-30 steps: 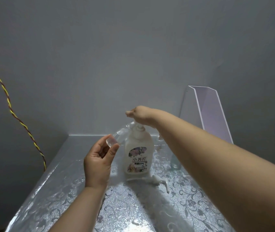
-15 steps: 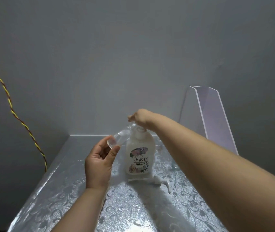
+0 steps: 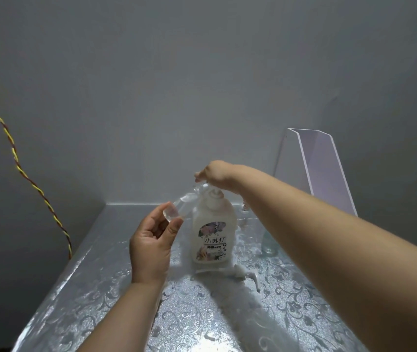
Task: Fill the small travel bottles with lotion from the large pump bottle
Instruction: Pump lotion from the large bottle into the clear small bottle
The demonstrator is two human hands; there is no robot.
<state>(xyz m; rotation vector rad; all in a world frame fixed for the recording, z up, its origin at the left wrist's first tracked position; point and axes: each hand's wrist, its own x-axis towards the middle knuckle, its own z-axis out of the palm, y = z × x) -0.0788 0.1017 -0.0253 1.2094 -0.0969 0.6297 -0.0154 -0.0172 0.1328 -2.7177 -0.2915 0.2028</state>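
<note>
Left hand [image 3: 151, 240] pinches a clear travel bottle [image 3: 180, 205] by its base between thumb and fingertips. The bottle is tilted, its upper end close against the neck of the large bottle [image 3: 213, 232].

Right hand [image 3: 213, 174] hangs over that spot, fingers curled down at the travel bottle's top. I cannot tell whether it pinches a cap, the neck or nothing, as the clear plastic is too faint.

The large bottle stands upright toward the back of the table [image 3: 100, 288]. Its pump [image 3: 239, 271] lies detached on the table just in front of it. A second clear bottle [image 3: 268, 242] stands to the right, half hidden by the forearm.

I read this as the readying step, since I see no lotion in the travel bottle. Next I would confirm its mouth is open, steady it, then pour slowly from the large bottle. The narrow mouth makes spilling likely.
</note>
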